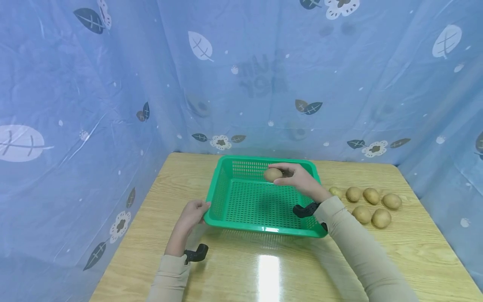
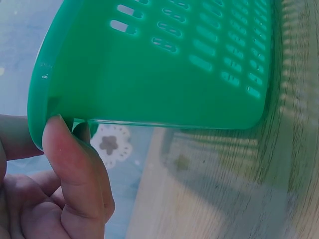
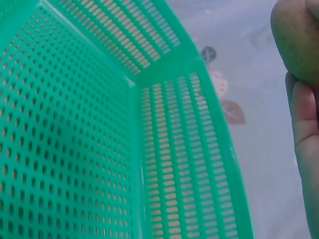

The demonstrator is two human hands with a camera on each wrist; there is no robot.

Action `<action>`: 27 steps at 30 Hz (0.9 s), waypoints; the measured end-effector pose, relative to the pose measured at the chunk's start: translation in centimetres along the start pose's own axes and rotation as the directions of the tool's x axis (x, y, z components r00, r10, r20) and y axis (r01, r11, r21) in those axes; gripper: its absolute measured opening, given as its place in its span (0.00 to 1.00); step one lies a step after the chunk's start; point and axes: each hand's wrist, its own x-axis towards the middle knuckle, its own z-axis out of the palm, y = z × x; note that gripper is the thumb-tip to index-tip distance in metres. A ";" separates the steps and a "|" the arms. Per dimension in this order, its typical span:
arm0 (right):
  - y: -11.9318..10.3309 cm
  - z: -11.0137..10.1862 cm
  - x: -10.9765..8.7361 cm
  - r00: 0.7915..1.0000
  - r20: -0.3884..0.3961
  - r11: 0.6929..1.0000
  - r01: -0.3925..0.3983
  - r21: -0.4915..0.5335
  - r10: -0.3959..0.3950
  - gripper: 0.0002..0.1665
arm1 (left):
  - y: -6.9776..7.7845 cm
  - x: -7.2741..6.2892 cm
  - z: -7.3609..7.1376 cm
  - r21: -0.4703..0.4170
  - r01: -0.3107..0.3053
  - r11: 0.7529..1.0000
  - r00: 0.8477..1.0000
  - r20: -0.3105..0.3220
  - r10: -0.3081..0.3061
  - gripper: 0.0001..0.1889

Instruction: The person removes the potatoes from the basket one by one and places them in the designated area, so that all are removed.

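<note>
A green plastic basket (image 1: 264, 229) with slotted walls and a grid floor stands on the table, nothing lying in it. My left hand (image 1: 193, 214) pinches its rim at the near left corner; in the left wrist view the fingers (image 2: 75, 164) sit on both sides of the rim (image 2: 42, 89). Above the basket's right half, my right hand (image 1: 298, 178) grips a potato (image 1: 273, 175) between thumb and fingers. The right wrist view catches that potato (image 3: 297, 42) only in part, at the top right edge, beyond the basket (image 3: 144, 84).
To the right of the basket several potatoes (image 1: 371, 196) lie in two loose rows on the wooden table (image 1: 422, 243). A blue patterned curtain (image 1: 241, 84) hangs behind the table and along both sides. Each wrist carries a black camera mount (image 1: 197, 253).
</note>
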 end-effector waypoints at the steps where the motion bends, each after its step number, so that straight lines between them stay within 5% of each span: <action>1: -0.1 -0.2 -0.3 1.000 -0.014 1.000 0.005 -0.009 -0.005 0.36 | 0.0 0.0 0.0 0.002 0.000 1.000 1.000 -0.002 0.000 0.17; 14: 0.1 -3.6 -4.4 0.993 -0.095 0.998 0.066 0.018 -0.064 0.34 | -0.1 0.1 0.3 0.007 -0.005 1.000 1.000 -0.010 0.005 0.15; 27: 0.9 -7.0 -9.5 0.963 -0.239 0.975 0.165 0.152 -0.125 0.31 | 0.0 -0.2 0.0 0.022 0.005 1.000 1.000 0.007 -0.005 0.17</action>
